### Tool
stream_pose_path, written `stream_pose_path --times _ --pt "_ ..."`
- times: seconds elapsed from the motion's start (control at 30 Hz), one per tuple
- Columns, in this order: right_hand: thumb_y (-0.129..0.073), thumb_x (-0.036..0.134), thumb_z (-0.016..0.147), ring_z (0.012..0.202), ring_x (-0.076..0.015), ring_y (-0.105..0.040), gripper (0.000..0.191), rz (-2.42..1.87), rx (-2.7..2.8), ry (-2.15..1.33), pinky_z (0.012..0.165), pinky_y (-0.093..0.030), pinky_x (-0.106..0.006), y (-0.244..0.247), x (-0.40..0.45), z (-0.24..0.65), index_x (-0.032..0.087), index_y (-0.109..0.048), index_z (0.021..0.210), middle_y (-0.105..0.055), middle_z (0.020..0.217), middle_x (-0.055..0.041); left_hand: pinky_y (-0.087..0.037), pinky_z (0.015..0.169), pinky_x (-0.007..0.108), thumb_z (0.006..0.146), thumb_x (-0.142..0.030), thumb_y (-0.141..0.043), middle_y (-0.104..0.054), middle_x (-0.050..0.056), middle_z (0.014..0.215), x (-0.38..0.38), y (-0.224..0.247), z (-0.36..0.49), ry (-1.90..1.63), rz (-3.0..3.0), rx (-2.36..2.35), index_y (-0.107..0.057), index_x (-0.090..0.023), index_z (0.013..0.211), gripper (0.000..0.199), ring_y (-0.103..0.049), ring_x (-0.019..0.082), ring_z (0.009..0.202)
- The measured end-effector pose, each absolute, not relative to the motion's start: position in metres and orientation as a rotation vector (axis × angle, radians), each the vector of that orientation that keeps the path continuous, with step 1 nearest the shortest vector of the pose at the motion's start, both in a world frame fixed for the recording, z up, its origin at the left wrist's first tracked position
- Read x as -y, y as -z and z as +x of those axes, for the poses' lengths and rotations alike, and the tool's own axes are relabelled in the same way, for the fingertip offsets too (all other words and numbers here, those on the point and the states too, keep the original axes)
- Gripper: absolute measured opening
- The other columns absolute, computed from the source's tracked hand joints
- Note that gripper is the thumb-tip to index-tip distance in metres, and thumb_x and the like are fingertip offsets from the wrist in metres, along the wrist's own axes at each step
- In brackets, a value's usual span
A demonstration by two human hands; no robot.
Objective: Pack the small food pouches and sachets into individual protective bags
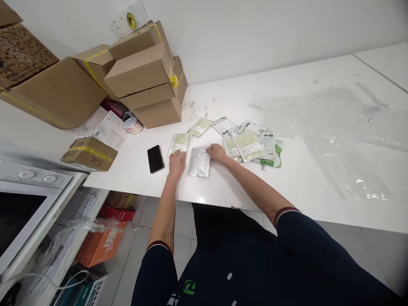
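My right hand (pixel 217 153) pinches the upper right edge of a silver foil pouch (pixel 199 162), which lies flat on the white table. To its left, my left hand (pixel 177 162) rests with fingers stretched over the lower part of a pale green packet (pixel 180 139) with a white label; others may lie under it. Another pale green packet (pixel 201 127) lies just beyond. Right of my right hand is a loose heap of packets, with a labelled green one (pixel 249 145) on top and white-and-green pouches (pixel 224 126) around it.
A black phone (pixel 155 159) lies left of my left hand. Stacked cardboard boxes (pixel 140 76), a small taped box (pixel 89 154) and a tin (pixel 133 126) stand at the left. Clear plastic sheeting (pixel 338 127) spreads across the right side. A microwave (pixel 28 204) is at the lower left.
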State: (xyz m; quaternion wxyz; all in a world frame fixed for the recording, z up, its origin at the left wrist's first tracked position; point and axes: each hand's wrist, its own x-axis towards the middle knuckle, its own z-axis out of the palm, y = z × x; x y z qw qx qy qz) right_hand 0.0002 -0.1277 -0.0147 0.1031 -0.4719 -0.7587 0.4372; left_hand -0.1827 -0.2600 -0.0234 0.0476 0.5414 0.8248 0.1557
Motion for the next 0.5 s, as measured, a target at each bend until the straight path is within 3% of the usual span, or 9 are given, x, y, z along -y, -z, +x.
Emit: stream_pose_path --times 0.1,0.3,0.4,0.5 --pt "-0.051 0.028 0.093 0.076 -0.0223 -0.063 0.02 -1.444 2.192 -1.305 0.072 -0.044 -0.029 0.01 0.11 -0.025 0.012 -0.063 0.091 -0.066 0.067 -0.0101 -0.021 0.119 0.052 0.098 -0.034 -0.037 -0.045 0.008 0.151 0.251 0.011 -0.189 -0.443 1.528 -2.531 -0.059 -0.023 0.133 0.043 -0.032 0.027 0.145" --pt "-0.052 0.027 0.094 0.066 -0.0168 -0.063 0.026 -1.423 2.127 -1.389 0.068 -0.046 -0.026 0.003 0.1 -0.052 0.008 -0.06 0.11 -0.071 0.079 -0.0097 -0.021 0.112 0.068 0.094 -0.06 -0.036 -0.029 0.003 0.16 0.254 0.01 -0.143 -0.481 1.565 -2.424 -0.042 -0.036 0.147 0.059 -0.019 0.042 0.147" --pt "-0.054 0.027 0.093 0.067 -0.0163 -0.064 0.03 -1.334 2.162 -1.378 0.07 -0.047 -0.027 -0.012 0.104 -0.041 0.009 -0.059 0.117 -0.072 0.09 -0.0104 -0.017 0.112 0.069 0.095 -0.057 -0.037 -0.024 0.003 0.162 0.254 0.023 -0.127 -0.352 1.612 -2.46 -0.041 -0.036 0.147 0.057 -0.016 0.044 0.147" --pt "-0.055 0.029 0.093 0.085 -0.0181 -0.065 0.029 -1.212 2.199 -1.235 0.082 -0.046 -0.029 -0.029 0.098 0.007 0.016 -0.06 0.118 -0.069 0.111 -0.0095 -0.014 0.114 0.068 0.096 -0.051 -0.035 -0.024 0.002 0.162 0.253 0.031 -0.126 -0.307 1.626 -2.505 -0.041 -0.036 0.147 0.054 -0.014 0.042 0.148"
